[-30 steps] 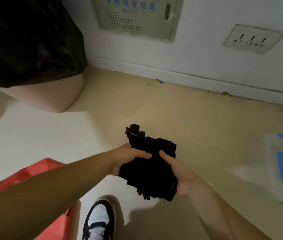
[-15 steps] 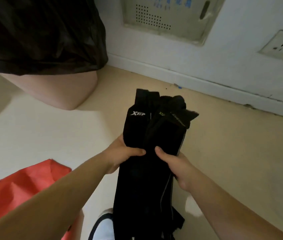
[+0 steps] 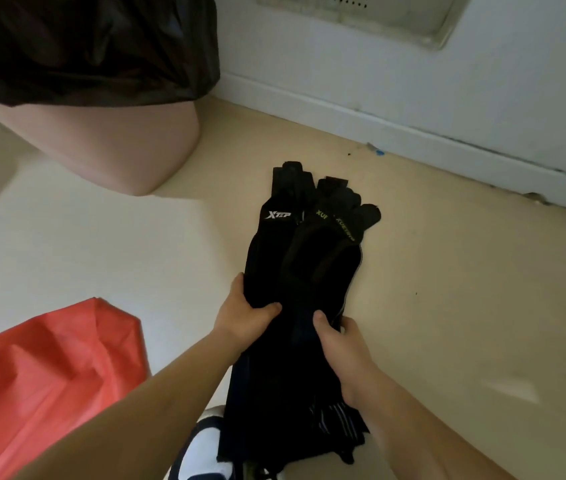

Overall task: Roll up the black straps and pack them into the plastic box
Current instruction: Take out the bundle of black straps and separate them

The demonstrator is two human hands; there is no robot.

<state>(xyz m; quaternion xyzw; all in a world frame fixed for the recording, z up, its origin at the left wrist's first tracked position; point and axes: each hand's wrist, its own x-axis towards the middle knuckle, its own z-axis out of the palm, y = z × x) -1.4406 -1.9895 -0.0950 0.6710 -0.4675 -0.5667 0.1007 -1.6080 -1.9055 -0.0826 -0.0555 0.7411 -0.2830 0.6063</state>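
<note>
Black straps (image 3: 304, 271) bunched lengthwise, unrolled | left hand (image 3: 243, 317) grips left edge | right hand (image 3: 340, 344) grips right edge | probably aligning them for rolling

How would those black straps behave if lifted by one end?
Probably floppy: the black straps drape limply beyond the left hand and right hand. Likely light: thumbs and fingers alone hold the bundle. Separate layers fan out at the far end, so they may slip apart.
</note>
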